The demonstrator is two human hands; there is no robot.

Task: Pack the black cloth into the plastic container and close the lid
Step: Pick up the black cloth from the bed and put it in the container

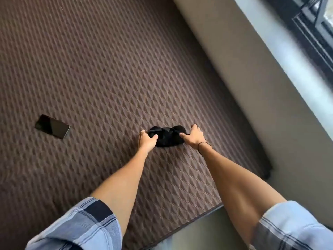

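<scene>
Plaid sleeves sit closest, arms reaching out over a quilted brown mat. Left hand and right hand each pinch an end of the cloth, bunched up on the mat. No container in sight, so packing and the lid are still left. Phone is well left of the cloth; mat edge runs close on its right, open mat elsewhere.

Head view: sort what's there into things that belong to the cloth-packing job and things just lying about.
Belongs to the job:
black cloth, bunched on the quilted mat
left hand, gripping its left end
right hand, gripping its right end

Just lying about:
phone, on the mat to the left
quilted mat

No plastic container is in view.
</scene>
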